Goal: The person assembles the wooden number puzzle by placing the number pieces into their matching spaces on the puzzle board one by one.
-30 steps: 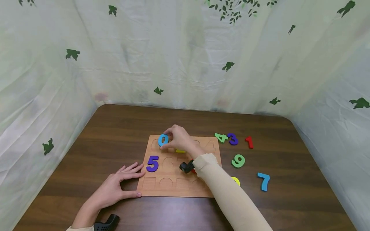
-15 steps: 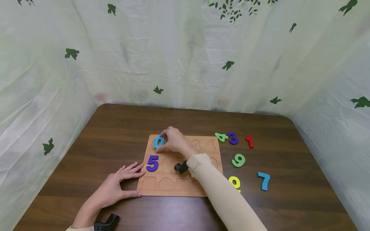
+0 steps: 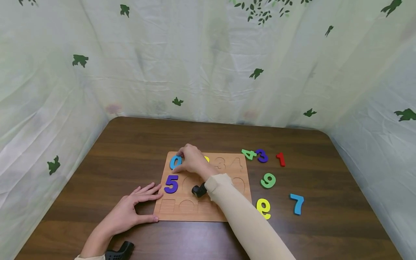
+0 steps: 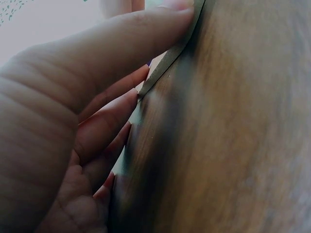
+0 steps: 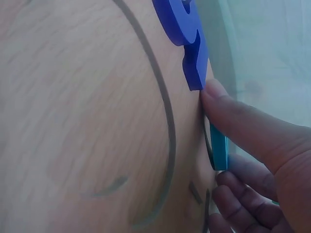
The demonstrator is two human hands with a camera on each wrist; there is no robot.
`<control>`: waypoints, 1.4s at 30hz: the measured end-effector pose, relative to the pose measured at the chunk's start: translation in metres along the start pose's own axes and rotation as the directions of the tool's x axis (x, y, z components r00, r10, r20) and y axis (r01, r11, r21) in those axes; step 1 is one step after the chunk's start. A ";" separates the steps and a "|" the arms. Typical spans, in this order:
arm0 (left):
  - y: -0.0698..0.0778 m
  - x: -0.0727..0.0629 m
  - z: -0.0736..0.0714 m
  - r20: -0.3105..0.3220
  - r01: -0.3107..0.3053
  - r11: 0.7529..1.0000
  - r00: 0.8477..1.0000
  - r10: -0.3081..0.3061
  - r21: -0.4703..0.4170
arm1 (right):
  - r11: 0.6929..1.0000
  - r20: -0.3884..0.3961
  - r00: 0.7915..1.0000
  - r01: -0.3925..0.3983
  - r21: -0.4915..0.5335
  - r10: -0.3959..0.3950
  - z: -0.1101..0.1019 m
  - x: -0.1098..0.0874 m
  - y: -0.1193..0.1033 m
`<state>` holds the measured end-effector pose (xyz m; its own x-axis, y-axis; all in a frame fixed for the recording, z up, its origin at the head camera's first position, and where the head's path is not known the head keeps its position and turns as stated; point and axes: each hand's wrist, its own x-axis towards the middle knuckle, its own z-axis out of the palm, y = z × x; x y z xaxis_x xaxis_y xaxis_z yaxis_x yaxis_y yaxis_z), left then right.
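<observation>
My right hand (image 3: 193, 159) pinches a blue number 0 (image 3: 172, 163) between thumb and fingers at the top left of a wooden number puzzle board (image 3: 208, 216). In the right wrist view, the 0 (image 5: 220, 145) shows edge-on at the board's surface, the thumb right beside a purple number 5 (image 5: 195, 65). That 5 (image 3: 172, 183) lies on the board just below the 0. Spread along the board's left edge, my left hand (image 3: 126, 209) touches it with thumb and fingertips. Behind the right hand, part of a yellow piece (image 3: 207, 158) peeks out on the board.
Right of the board lie a green 4 (image 3: 249, 155), purple 3 (image 3: 262, 158), red 1 (image 3: 282, 160), green 9 (image 3: 267, 186) and blue 7 (image 3: 298, 206). A yellow number (image 3: 259, 207) sits near the right sleeve (image 3: 240, 209). Curtains (image 3: 208, 54) surround the brown table (image 3: 325, 231).
My right hand has moved left and slightly down with the blue 0, toward the board's top left corner. The sleeve now covers less of the yellow number at the right. My left hand has stayed put.
</observation>
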<state>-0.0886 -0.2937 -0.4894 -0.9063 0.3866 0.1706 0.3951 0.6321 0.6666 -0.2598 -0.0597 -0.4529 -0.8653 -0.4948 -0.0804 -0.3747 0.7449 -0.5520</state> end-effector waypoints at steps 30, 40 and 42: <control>0.000 0.001 -0.001 0.006 0.012 1.000 1.000 -0.012 0.004 | 0.999 0.021 1.000 -0.016 -0.032 0.017 0.000 0.001 -0.005; -0.001 0.001 0.000 0.009 0.013 1.000 1.000 -0.013 0.001 | 0.997 0.028 1.000 -0.002 -0.076 0.004 -0.003 0.000 -0.006; -0.001 0.000 0.000 0.011 0.022 1.000 1.000 -0.022 0.002 | 0.996 0.046 0.999 0.001 -0.084 0.003 -0.006 -0.002 -0.007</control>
<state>-0.0892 -0.2941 -0.4904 -0.9131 0.3799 0.1477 0.3752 0.6416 0.6690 -0.2572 -0.0615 -0.4442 -0.8504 -0.5123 -0.1200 -0.4018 0.7796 -0.4804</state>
